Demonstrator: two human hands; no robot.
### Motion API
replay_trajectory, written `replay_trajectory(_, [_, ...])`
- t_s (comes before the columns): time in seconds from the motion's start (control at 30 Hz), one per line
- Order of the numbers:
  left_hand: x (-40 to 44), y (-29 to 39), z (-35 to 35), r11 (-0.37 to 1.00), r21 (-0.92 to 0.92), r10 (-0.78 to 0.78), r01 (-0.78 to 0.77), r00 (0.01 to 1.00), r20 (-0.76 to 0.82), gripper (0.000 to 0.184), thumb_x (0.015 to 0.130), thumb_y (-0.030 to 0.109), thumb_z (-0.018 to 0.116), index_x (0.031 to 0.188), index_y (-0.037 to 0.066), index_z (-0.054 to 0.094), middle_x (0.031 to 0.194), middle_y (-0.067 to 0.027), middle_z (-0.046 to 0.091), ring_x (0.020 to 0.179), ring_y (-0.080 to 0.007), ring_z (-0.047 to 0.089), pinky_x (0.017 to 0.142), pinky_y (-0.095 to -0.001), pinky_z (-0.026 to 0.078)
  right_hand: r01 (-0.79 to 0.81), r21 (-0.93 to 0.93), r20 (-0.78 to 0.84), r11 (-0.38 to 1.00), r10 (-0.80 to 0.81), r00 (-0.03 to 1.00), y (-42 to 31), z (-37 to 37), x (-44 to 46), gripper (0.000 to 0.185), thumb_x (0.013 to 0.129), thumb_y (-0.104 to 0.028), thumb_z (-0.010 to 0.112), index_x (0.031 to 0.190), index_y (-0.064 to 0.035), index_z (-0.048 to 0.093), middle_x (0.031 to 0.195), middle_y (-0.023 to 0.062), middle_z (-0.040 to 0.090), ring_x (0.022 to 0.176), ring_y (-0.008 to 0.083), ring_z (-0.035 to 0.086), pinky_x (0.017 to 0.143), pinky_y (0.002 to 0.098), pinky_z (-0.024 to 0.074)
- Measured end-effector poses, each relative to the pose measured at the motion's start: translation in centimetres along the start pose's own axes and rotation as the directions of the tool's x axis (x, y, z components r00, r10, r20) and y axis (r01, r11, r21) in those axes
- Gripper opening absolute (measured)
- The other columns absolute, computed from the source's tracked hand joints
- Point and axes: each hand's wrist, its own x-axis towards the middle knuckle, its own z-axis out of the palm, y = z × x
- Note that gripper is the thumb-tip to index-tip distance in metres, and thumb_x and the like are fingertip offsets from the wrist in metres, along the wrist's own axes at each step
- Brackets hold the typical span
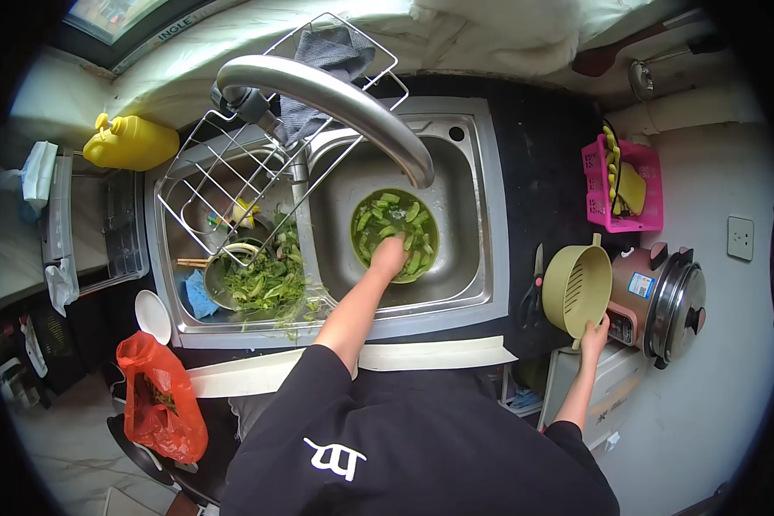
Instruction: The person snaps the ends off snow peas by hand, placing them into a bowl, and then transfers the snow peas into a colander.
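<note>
L hand [390, 256] down in round green bowl [354, 248], in among chopped pale-green veg pcs [413, 228]; fingers hidden by veg/water, so can't tell if spread or pressed together. Bowl sits in R basin of stainless-steel double sink [463, 224], under the curved metal faucet [344, 95].

R hand [593, 334] out to the side, pinching lower rim of pale-green slotted plastic colander [589, 288]; thumb + fingers closed on rim. Colander tilted, inside facing R, over black countertop [525, 155], just beside pinkish-brown rice cooker w/ metal lid [635, 285]. Bright-pink plastic basket [649, 191] behind it, nr wall.

L basin: heap of leafy green stems [271, 279], some over the edge of a bowl there, + crumpled blue cloth [199, 294] and wooden chopsticks. Wire rack spans above w/ grey cloth [327, 64] draped on it. Far L: yellow plastic jug [138, 144]; nearer body, open red plastic bag [181, 434].
</note>
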Motion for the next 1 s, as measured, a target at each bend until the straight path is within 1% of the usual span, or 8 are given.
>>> replay_trajectory(0.27, [-0.1, 1.7, -4.0, 0.918, -0.359, -0.048, 0.171, 0.944, 0.326, 0.096, 0.064, 0.042, 0.075, 0.139, -0.003, 0.036, 0.141, -0.0238, 0.039, 0.132, -0.0323, 0.039, 0.11, -0.0362, 0.03, -0.029, 0.566, 0.088, 0.824, -0.025, 0.996, -6.3, -3.8, 1.2, 0.041, 0.092, 0.002, 0.045, 0.132, 0.0052, 0.04, 0.121, 0.0145, 0.058, 0.109, 0.0184, 0.057, 0.094, 0.0286, 0.0418])
replay_trajectory(0.4, [-4.3, 4.2, -7.1, 0.625, -0.777, 0.068, 0.07, 0.987, 0.144, 0.07, 0.094, 0.047, 0.047, 0.143, -0.001, 0.033, 0.148, -0.0177, 0.033, 0.141, -0.0255, 0.024, 0.113, -0.0342, 0.022, 0.12, 0.604, 0.13, 0.788, -0.246, 0.961, -14.8, -2.1, -0.8, 0.038, 0.095, -0.003, 0.048, 0.131, 0.0048, 0.042, 0.116, 0.012, 0.06, 0.104, 0.0141, 0.057, 0.09, 0.0265, 0.0432])
replay_trajectory(0.53, [-4.5, 2.0, -6.0, 0.325, -0.945, -0.041, -0.023, 0.998, -0.038, 0.06, 0.1, 0.051, 0.029, 0.126, 0.003, 0.053, 0.113, -0.0079, 0.064, 0.088, -0.0085, 0.058, 0.069, -0.0202, 0.045, 0.134, 0.657, 0.263, 0.742, -0.392, 0.881, -22.5, 2.1, -3.8, 0.033, 0.094, -0.003, 0.049, 0.126, 0.0037, 0.048, 0.107, 0.0079, 0.063, 0.095, 0.0103, 0.058, 0.083, 0.0244, 0.0455])
replay_trajectory(0.57, [-4.5, 2.8, -5.8, 0.23, -0.971, -0.182, -0.065, 0.977, -0.109, 0.061, 0.1, 0.054, 0.025, 0.112, 0.004, 0.058, 0.083, 0.0017, 0.062, 0.058, -0.0004, 0.042, 0.047, -0.015, 0.029, 0.136, 0.662, 0.274, 0.737, -0.407, 0.872, -24.0, 3.1, -4.3, 0.032, 0.094, -0.004, 0.05, 0.125, 0.0029, 0.05, 0.106, 0.0077, 0.064, 0.094, 0.01, 0.058, 0.083, 0.0244, 0.0459])
replay_trajectory(0.73, [-5.2, 3.2, -7.3, 0.025, -0.999, -0.218, -0.022, 0.976, -0.027, 0.071, 0.095, 0.064, 0.024, 0.106, 0.002, 0.057, 0.075, 0.0037, 0.052, 0.047, -0.0015, 0.029, 0.04, -0.0158, 0.022, 0.201, 0.637, 0.284, 0.744, -0.469, 0.836, -29.4, 7.9, -4.9, 0.031, 0.091, -0.008, 0.052, 0.121, 0.001, 0.054, 0.099, 0.0121, 0.068, 0.09, 0.0119, 0.063, 0.079, 0.027, 0.0481])
replay_trajectory(0.83, [-7.0, 3.6, -9.3, 0.102, -0.994, -0.206, -0.05, 0.976, -0.071, 0.087, 0.087, 0.076, 0.02, 0.113, 0.001, 0.053, 0.084, -0.001, 0.059, 0.06, -0.0054, 0.049, 0.052, -0.0188, 0.037, 0.266, 0.609, 0.286, 0.748, -0.519, 0.805, -31.4, 10.4, -4.9, 0.034, 0.089, -0.012, 0.053, 0.12, 0.0002, 0.055, 0.094, 0.0176, 0.068, 0.086, 0.0211, 0.067, 0.076, 0.0308, 0.0495])
replay_trajectory(0.87, [-8.2, 2.5, -10.2, 0.19, -0.982, -0.08, -0.006, 0.997, -0.021, 0.096, 0.085, 0.078, 0.016, 0.134, 0.001, 0.044, 0.126, -0.0141, 0.056, 0.116, -0.0223, 0.053, 0.096, -0.0351, 0.041, 0.285, 0.599, 0.288, 0.749, -0.533, 0.795, -32.0, 11.3, -5.0, 0.034, 0.088, -0.013, 0.053, 0.12, -0.0005, 0.055, 0.092, 0.0186, 0.068, 0.084, 0.0237, 0.068, 0.075, 0.0318, 0.0499])
replay_trajectory(1.0, [-12.8, 0.8, -10.6, 0.283, -0.959, -0.034, -0.03, 0.999, -0.041, 0.095, 0.084, 0.078, 0.026, 0.144, 0.004, 0.029, 0.142, -0.0151, 0.041, 0.129, -0.0251, 0.041, 0.109, -0.0398, 0.03, 0.315, 0.555, 0.393, 0.77, -0.576, 0.716, -35.6, 13.0, -6.8, 0.032, 0.09, -0.009, 0.053, 0.12, 0.0017, 0.056, 0.092, 0.0111, 0.068, 0.083, 0.0116, 0.062, 0.075, 0.0258, 0.0481])
